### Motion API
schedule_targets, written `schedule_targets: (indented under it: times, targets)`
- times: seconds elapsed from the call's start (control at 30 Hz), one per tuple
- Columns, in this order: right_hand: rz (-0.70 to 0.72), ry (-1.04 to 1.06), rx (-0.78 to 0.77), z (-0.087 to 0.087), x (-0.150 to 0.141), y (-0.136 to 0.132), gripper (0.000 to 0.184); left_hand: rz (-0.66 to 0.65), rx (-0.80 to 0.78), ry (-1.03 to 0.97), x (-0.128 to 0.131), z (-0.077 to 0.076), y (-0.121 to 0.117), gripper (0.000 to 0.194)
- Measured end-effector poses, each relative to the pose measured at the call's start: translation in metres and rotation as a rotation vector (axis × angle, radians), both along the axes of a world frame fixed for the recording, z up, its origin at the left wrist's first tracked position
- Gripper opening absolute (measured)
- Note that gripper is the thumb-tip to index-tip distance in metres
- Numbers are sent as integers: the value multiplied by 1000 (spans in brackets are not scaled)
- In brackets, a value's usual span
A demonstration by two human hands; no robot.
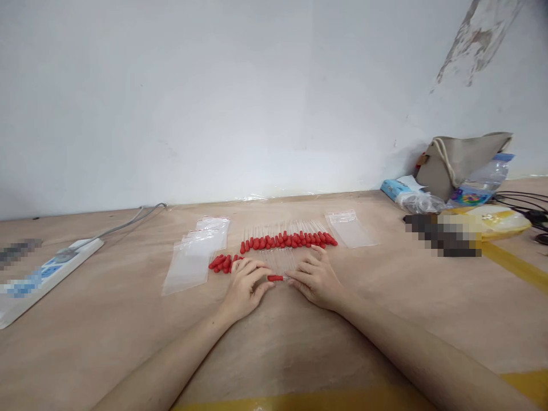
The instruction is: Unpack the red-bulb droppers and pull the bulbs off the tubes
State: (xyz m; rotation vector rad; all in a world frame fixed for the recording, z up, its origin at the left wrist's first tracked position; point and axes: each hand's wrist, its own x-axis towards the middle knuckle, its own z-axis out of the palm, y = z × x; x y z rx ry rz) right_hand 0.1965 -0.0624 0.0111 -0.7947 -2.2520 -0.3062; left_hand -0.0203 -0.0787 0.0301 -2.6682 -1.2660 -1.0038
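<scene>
Between my hands lies a red rubber bulb (275,278) joined to, or touching, a clear thin tube, like a dropper. My left hand (248,281) is closed on the bulb's left end. The fingers of my right hand (315,278) pinch the tube at its right, and most of the tube is hidden. Just beyond them is a bunch of bare clear tubes (282,260). A long row of droppers with red bulbs (289,240) lies behind, tubes pointing to the wall. Loose red bulbs (220,263) are heaped beside my left hand, which partly covers them.
Clear zip bags (192,257) overlap on the left, with another zip bag (349,228) right of the row. A power strip (55,274) with a grey cable lies far left. At the back right stand a beige bag (466,160), a tissue pack (398,188) and black cables (522,200).
</scene>
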Motion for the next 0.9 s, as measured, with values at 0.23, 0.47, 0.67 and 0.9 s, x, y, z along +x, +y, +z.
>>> schedule_targets:
  times: [0.23,0.47,0.67,0.9]
  targets:
    - [92,46,17,4,-3,-6,17,-47,83,84,7,0,-3,16]
    - [189,73,8,0,2,-5,19,-33,36,133,2,1,-7,23]
    - [-36,292,-85,7,27,9,22,78,10,-104,-28,7,1,18]
    - [-298,252,-309,-2,17,14,22,460,5,-349,-72,25,29,30]
